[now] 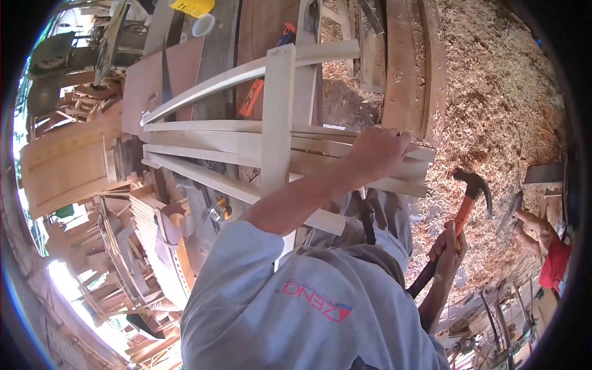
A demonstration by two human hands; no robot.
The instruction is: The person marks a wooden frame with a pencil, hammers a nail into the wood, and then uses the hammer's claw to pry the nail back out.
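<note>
My left hand (381, 154) reaches across a pale wooden frame (277, 117) made of several long slats joined by a crosspiece. Its fingers are closed in a pinch over the slat ends; whatever sits between them is too small to make out. Off to the right, my right hand (447, 246) grips a claw hammer (467, 206) by its orange and black handle, with the dark head raised above the shavings, apart from the slats. Under the frame lies an orange-handled tool (251, 97), partly covered by a slat.
Wood shavings (493, 92) cover the ground at right. Thick planks (404, 68) stand at the top. A yellow container (194, 6) and a round lid (203, 25) rest on the boards. Stacked timber (74, 166) fills the left. Another person's limb (536, 231) and red clothing show at far right.
</note>
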